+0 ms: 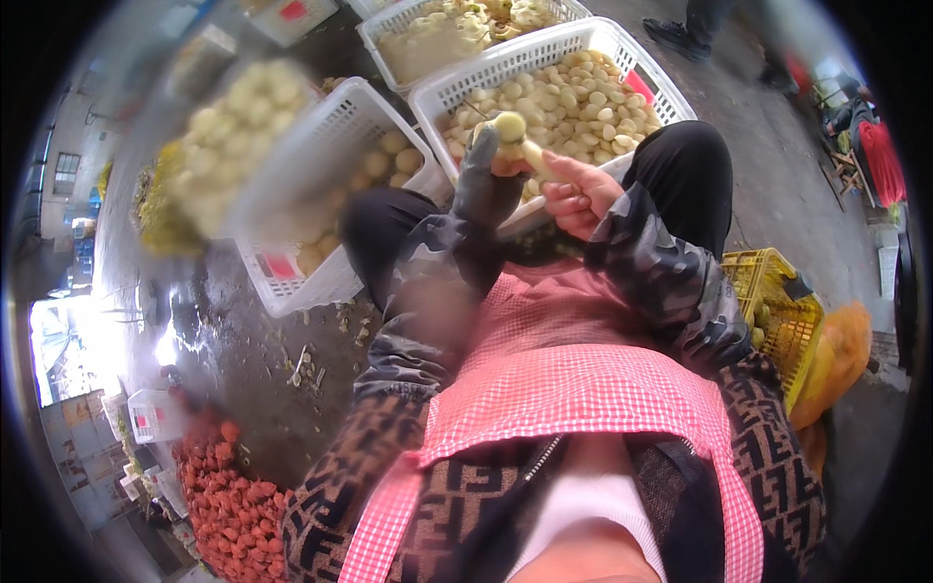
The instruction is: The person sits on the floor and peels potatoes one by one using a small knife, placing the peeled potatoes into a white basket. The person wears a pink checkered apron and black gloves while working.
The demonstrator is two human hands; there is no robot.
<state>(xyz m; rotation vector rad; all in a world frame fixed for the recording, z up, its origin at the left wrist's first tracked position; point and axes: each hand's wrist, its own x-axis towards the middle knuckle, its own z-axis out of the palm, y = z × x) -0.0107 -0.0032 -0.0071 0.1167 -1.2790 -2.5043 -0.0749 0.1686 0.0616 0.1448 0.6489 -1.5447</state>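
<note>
My left hand (487,178), in a grey glove, holds a round, pale, peeled vegetable piece (509,127) above a white plastic crate (442,89). Bare-fingered, my right hand (583,193) grips the pale handle of a tool (538,157), whose head touches or lies close to the piece; its exact type cannot be told. A thin dark spike sticks out beyond the left thumb. Many pale, rounded pieces (583,102) fill much of the crate below. At the left, another white crate (291,302) holds larger round, pale brown vegetables (383,162).
A further white crate (379,55) of pale trimmings stands beyond. To the right are a yellow crate (810,321) and an orange mesh bag (838,364). Red net bags (233,517) lie lower left. Peelings (306,372) litter the floor. A person's shoe (678,38) shows at the top.
</note>
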